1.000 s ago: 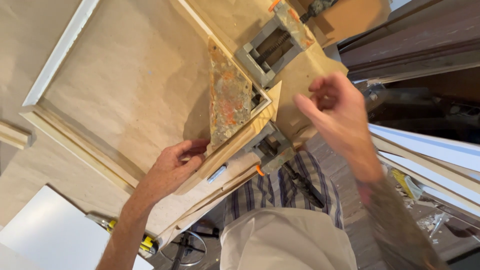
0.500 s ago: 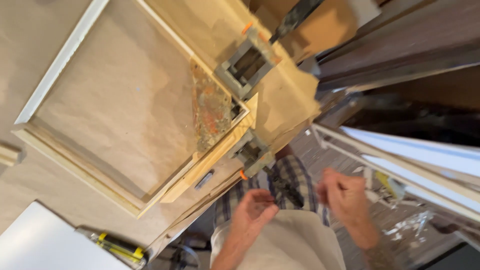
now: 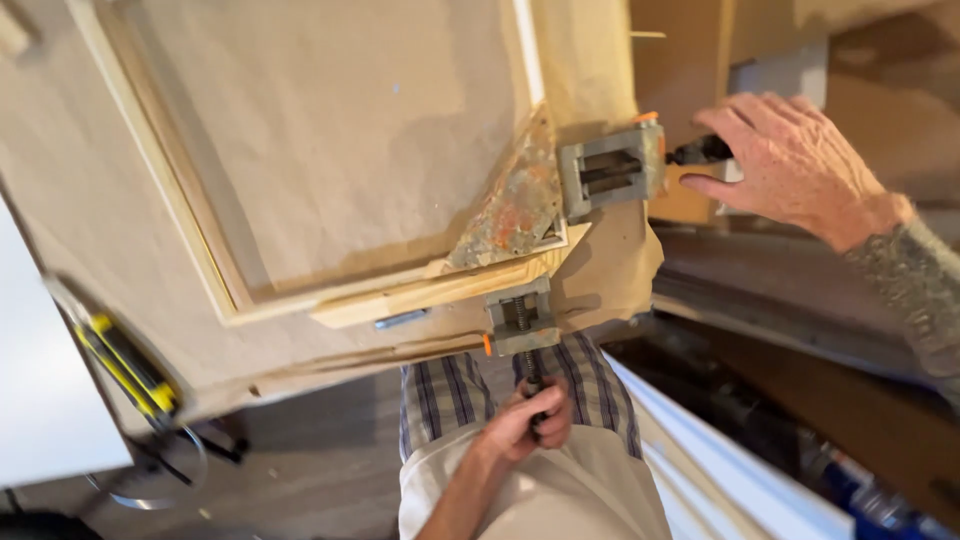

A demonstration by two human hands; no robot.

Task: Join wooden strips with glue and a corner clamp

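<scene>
Corner clamp handles sit gripped inside left hand and right hand.

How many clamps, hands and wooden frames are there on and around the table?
Metal clamp screws: 2, far one and near one
Hands: 2, left hand and right hand
Wooden frame: 1
Total: 5
</scene>
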